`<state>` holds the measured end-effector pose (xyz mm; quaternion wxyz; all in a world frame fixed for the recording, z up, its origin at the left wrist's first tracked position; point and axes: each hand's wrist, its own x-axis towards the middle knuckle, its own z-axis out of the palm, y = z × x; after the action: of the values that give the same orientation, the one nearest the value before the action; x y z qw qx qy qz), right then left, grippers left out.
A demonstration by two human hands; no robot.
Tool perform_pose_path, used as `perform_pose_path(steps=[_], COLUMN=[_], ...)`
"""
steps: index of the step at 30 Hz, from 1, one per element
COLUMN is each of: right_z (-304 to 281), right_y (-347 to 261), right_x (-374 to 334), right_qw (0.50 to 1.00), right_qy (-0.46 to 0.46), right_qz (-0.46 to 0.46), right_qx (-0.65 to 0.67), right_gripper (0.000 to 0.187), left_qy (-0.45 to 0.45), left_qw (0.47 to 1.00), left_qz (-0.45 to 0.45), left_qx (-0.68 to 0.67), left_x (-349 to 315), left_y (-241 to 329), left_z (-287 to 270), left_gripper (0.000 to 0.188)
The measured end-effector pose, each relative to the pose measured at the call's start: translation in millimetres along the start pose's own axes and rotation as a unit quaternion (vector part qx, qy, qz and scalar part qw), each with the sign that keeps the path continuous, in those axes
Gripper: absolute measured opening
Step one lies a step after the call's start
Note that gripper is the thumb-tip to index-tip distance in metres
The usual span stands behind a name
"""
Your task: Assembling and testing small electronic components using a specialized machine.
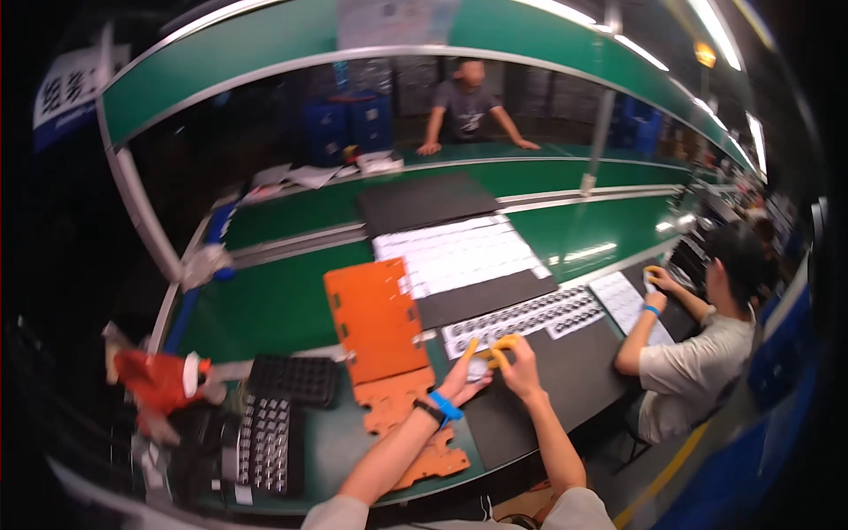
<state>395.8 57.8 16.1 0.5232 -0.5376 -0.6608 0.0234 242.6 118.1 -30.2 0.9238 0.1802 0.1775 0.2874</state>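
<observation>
Over the front of the black mat (530, 402), my left hand (455, 386) grips a small white round part (477, 369) near its fingertips. Yellow covers sit on some of its fingers, and a blue band circles the wrist. My right hand (523, 364), also with yellow-covered fingers, is bent into a pinch right beside that part. Whatever it holds is too small to make out. Just beyond both hands lies a white sheet (450, 344) bearing rows of small dark round parts (530, 312).
Left of my hands stretches an orange slotted panel (375, 322). Further left are a black tray (291, 380), a tray of silver parts (265, 446) and a red bundle (155, 380). A co-worker (698, 353) sits at the right; another person (468, 110) leans on the far side.
</observation>
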Motion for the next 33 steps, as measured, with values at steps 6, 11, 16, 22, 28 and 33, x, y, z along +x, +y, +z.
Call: perform_pose_path(steps=[6, 11, 16, 22, 28, 33], right_z=[12, 15, 13, 16, 88, 166], right_y=[-5, -10, 0, 5, -226, -372], right_x=[-9, -15, -21, -17, -23, -79], right_qw=[0.998, 0.996, 0.99, 0.984, 0.954, 0.916], right_qy=[-0.015, 0.01, 0.083, 0.136, -0.015, -0.273], right_qz=[-0.05, -0.085, -0.096, -0.094, -0.227, -0.208], right_qx=[-0.03, -0.037, -0.053, -0.059, 0.193, 0.205], right_gripper=[0.017, 0.018, 0.009, 0.023, 0.018, 0.043], left_qy=[0.013, 0.004, 0.024, 0.066, -0.074, -0.014], left_qw=[0.998, 0.998, 0.986, 0.968, 0.92, 0.987], left_qz=[0.005, 0.004, 0.045, 0.101, 0.319, 0.109], left_qx=[0.059, 0.066, 0.156, 0.218, 0.217, 0.114], left_x=[-7, -19, -47, -115, -145, -161], left_y=[5, 10, 14, 12, -9, -10], left_z=[7, 8, 21, 20, -44, -8], left_gripper=[0.028, 0.023, 0.024, 0.027, 0.034, 0.038])
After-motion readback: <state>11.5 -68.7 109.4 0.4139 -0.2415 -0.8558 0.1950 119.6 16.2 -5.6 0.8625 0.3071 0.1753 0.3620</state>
